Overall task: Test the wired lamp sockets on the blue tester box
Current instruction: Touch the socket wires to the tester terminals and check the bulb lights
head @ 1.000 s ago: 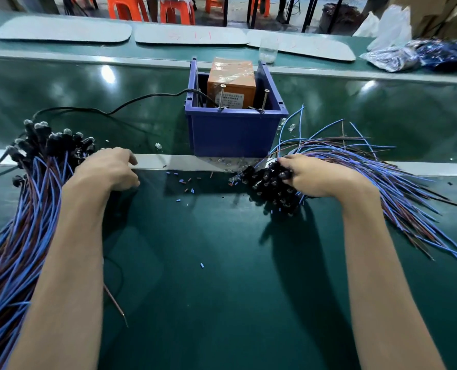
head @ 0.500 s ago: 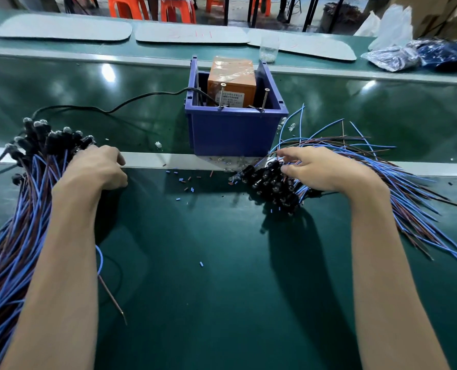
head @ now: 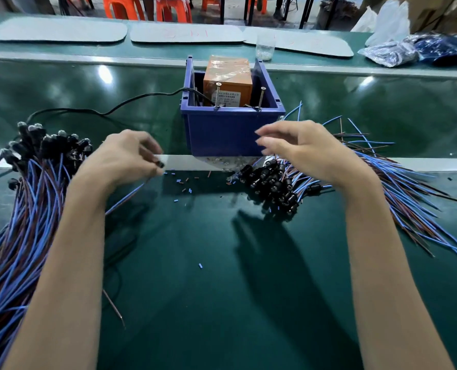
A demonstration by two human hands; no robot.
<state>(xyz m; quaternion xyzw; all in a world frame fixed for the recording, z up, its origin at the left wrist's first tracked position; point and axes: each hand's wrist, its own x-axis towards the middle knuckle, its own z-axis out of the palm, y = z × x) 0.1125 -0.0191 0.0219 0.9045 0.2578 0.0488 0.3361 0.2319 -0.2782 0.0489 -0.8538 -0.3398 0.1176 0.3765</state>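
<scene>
The blue tester box (head: 222, 132) stands at the middle of the green bench, with an orange transformer (head: 228, 80) inside and two upright screws (head: 261, 98) on its front rim. My left hand (head: 123, 157) pinches one black lamp socket (head: 160, 164), whose blue and brown wires trail down to the left. It hovers left of the box, raised off the bench. My right hand (head: 306, 149) floats in front of the box's right corner, fingers loosely spread and holding nothing. Below it lies a heap of black sockets (head: 271, 180).
A big bundle of wired sockets (head: 35, 188) covers the left side. Blue and brown wires (head: 398, 188) fan out to the right. A black cable (head: 110, 110) runs from the box to the left. Snipped insulation bits (head: 184, 182) litter the bench. Grey mats and plastic bags lie at the back.
My left hand has lifted a single socket out of the left bundle and moved right toward the box. My right hand has let go of the right heap and risen, fingers spread.
</scene>
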